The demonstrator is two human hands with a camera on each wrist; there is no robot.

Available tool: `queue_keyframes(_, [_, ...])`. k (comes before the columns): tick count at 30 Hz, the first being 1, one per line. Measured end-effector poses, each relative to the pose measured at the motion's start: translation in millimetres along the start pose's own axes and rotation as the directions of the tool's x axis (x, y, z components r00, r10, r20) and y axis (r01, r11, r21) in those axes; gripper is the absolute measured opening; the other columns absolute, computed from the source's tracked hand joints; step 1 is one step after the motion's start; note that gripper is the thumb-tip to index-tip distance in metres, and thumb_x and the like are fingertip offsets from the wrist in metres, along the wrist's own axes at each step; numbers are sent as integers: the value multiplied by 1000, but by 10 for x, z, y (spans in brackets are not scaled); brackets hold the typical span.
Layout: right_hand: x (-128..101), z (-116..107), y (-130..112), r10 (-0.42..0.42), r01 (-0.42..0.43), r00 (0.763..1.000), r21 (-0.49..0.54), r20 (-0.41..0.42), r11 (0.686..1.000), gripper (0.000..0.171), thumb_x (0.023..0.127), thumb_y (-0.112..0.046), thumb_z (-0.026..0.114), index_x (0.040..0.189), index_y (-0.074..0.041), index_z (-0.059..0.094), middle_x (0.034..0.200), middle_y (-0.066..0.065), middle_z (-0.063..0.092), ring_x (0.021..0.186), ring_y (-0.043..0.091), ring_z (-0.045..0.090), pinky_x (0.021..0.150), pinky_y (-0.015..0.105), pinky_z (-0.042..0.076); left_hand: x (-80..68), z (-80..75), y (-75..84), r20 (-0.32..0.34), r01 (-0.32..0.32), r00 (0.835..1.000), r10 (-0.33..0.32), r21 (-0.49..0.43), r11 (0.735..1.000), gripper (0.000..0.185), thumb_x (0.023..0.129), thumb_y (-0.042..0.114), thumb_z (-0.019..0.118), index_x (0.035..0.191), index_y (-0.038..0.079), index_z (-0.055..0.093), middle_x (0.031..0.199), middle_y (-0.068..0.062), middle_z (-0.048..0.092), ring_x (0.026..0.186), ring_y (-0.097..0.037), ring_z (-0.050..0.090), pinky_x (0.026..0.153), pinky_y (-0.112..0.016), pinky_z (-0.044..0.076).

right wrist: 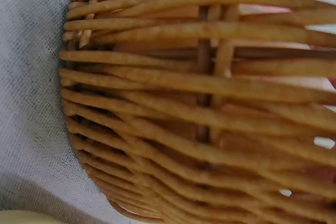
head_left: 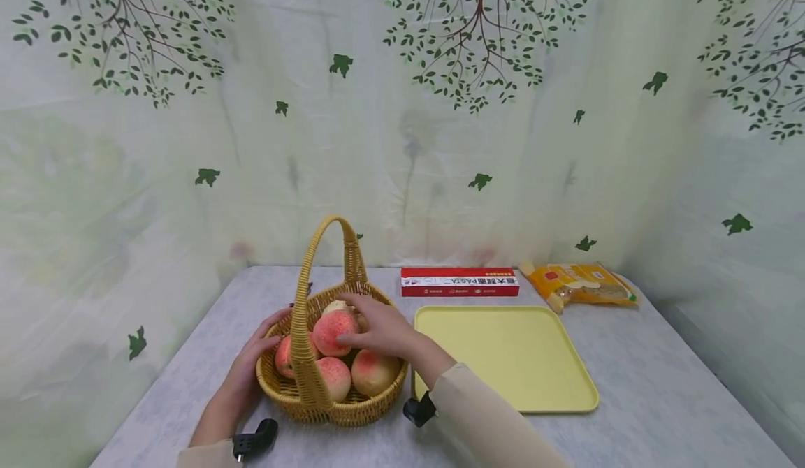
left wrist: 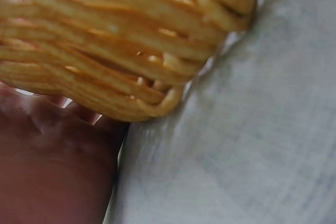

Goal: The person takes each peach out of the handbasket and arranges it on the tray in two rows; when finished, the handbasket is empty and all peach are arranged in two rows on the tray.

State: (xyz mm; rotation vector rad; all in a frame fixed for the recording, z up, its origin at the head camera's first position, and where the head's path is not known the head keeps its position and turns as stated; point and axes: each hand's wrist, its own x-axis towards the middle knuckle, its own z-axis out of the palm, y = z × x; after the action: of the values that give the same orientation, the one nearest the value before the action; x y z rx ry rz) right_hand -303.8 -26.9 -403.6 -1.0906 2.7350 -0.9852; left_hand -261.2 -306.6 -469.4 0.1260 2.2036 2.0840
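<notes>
On the grey table [head_left: 641, 391], right hand [head_left: 383, 332] grasps the top peach [head_left: 332, 330]; left hand [head_left: 251, 367] steadies the basket [head_left: 352, 412].

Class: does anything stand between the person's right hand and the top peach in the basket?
No. The right hand already rests on the top peach in the basket. The basket handle stands left of it, clear.

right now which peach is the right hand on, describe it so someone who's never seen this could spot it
Start at the woven yellow wicker basket with the tall arched handle, left of the flat pale yellow plastic tray on the grey table. Inside lie several pink-and-cream peaches; the one meant is the top peach, just right of the handle. It alone sits highest on the pile, under the right hand.
</notes>
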Motion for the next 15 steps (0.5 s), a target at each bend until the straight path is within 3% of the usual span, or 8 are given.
queue_keyframes(6, [59, 55, -24, -74, 75, 997, -113, 16, 991, 70, 88, -54, 68, 150, -34, 44, 149, -7, 50, 135, 18, 48, 110, 44, 39, 3, -5, -34, 21, -46, 999, 47, -13, 999, 51, 105, 31, 34, 156, 32, 29, 164, 9, 19, 136, 7, 30, 100, -12, 33])
queue_keyframes(10, [62, 61, -32, -73, 74, 997, -125, 16, 989, 68, 85, -56, 71, 146, -37, 47, 147, -8, 51, 131, 16, 50, 107, 44, 41, 3, -5, -21, 27, -62, 998, 63, -18, 998, 51, 105, 30, 33, 156, 31, 29, 165, 9, 18, 136, 8, 30, 99, -9, 33])
queue_keyframes(15, [66, 104, -36, -84, 84, 996, -66, -3, 994, 64, 82, -52, 76, 139, -35, 52, 135, -14, 59, 121, 7, 56, 101, 35, 46, -31, -30, -35, 12, -45, 999, 45, -4, 999, 51, 104, 30, 34, 155, 31, 30, 164, 9, 19, 138, 4, 28, 101, -12, 33])
